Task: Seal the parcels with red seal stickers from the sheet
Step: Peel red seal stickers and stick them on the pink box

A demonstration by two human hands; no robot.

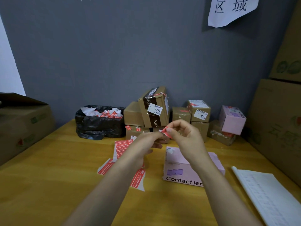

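The grip of the right hand (184, 136) is pressed together, thumb and forefinger pinching one end of a red seal sticker (167, 133), which I see held in the air above the bench (57, 176). The left hand (146, 141) reaches up to the sticker's other end. Its fingertips meet the sticker, but I cannot tell from here whether that grip actually pinches it.

Below the left forearm lies the sticker sheet (121, 146), red rows on white backing, with torn red strips (105, 167) beside it on the bench. Under the right wrist sits a pink parcel (177, 173) printed "Contact len", flat on the bench.

Behind the hands, against the grey wall (114, 54), brown parcels (154, 108) are stacked, several already bearing red seals, with a second pink box (232, 119) on the right of the stack. Left of them is a black-lined bin (99, 124) full of white and red scraps. A white paper pad (268, 193) lies at the right edge, and large cartons (24, 124) flank both sides.
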